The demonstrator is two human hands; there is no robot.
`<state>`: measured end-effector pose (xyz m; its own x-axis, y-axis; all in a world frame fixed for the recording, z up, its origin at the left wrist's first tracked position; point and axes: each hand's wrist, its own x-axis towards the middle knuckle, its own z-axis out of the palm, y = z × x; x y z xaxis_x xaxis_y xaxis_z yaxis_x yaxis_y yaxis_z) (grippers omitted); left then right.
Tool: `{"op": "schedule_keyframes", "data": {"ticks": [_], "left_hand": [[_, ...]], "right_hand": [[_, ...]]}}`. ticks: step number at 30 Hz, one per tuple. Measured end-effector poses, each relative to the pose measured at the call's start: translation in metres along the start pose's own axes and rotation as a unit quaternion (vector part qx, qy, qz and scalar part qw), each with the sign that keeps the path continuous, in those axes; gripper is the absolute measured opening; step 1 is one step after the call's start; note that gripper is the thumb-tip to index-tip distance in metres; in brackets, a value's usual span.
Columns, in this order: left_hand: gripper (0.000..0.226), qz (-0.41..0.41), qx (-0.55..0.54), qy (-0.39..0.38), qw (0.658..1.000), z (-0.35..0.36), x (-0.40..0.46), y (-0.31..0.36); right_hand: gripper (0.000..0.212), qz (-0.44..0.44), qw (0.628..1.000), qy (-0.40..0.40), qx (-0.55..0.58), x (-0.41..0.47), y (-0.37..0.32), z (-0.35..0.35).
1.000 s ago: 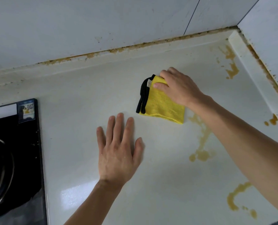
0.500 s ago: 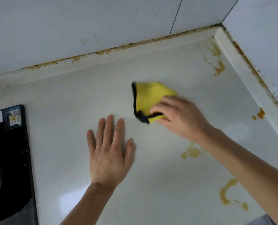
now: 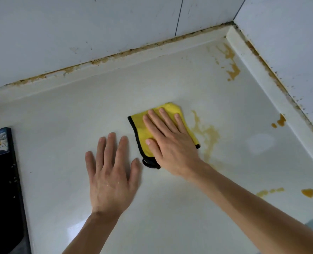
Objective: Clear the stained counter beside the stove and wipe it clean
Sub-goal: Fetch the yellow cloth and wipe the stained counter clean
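So the cloth [image 3: 140, 132] is a small bright yellow microfibre one with a black stitched border and a little black hanging loop poking out at its near corner. It looks folded over, lying flat on the white table [image 3: 60, 125] roughly in the middle, a bit toward the back wall. The right hand [image 3: 170, 142] is pressed down flat on top of it, fingers straight and slightly spread, thumb lying along the cloth's left part, so it's not gripping, just pushing. The left hand [image 3: 111, 173] is flat on the bare table just left of the cloth, fingers straight and spread, holding nothing, thumb tip near the black loop.

Just right of the cloth there's a smeared brownish-yellow stain [image 3: 207, 134] running toward the person. More orange-brown splotches sit in the far right corner [image 3: 231, 68], by the right ledge [image 3: 280, 121] and near the front right [image 3: 307, 192]. The black stove [image 3: 3, 180] edge shows at the far left, well apart from the cloth. The seam under the wall tiles [image 3: 97, 33] is grimy brown.
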<state>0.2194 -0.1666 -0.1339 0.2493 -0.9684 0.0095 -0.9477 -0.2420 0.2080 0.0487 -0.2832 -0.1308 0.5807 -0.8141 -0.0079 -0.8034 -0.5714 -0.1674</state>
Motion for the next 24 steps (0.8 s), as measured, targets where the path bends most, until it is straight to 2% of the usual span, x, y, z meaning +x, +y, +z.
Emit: {"op": "schedule_keyframes", "data": {"ticks": [2,5,8,10,14,16,19,22,24], "left_hand": [[0.063,0.001,0.001,0.0,1.0,0.001,0.0,-0.001],[0.063,0.005,0.003,0.005,1.0,0.0,0.001,0.0],[0.062,0.007,0.004,0.014,1.0,0.0,0.001,0.0],[0.063,0.011,0.006,0.013,1.0,0.001,0.0,-0.001],[0.063,0.012,0.005,0.015,1.0,0.002,-0.001,-0.002],[0.063,0.014,0.003,0.017,1.0,0.003,-0.001,-0.003],[0.062,0.026,0.009,0.017,0.999,0.003,0.0,-0.004],[0.062,0.022,0.011,0.01,1.0,0.001,0.001,-0.004],[0.062,0.018,0.007,0.003,1.0,-0.001,-0.001,-0.003]], "right_hand": [[0.064,0.03,1.0,-0.005,-0.008,0.009,0.016,-0.001],[0.064,0.125,0.992,-0.005,-0.005,0.051,0.034,-0.008],[0.063,0.193,0.981,0.002,0.012,0.083,0.031,-0.012],[0.064,0.188,0.982,0.004,0.01,0.071,0.018,-0.01],[0.07,0.105,0.994,-0.005,-0.009,-0.019,0.003,-0.004],[0.071,0.144,0.989,-0.011,-0.006,-0.039,0.025,-0.009],[0.07,0.224,0.974,-0.017,-0.001,-0.014,0.049,-0.02],[0.071,0.267,0.964,-0.008,-0.001,0.018,0.037,-0.016],[0.071,0.261,0.965,0.005,-0.006,0.011,0.018,-0.01]]}}
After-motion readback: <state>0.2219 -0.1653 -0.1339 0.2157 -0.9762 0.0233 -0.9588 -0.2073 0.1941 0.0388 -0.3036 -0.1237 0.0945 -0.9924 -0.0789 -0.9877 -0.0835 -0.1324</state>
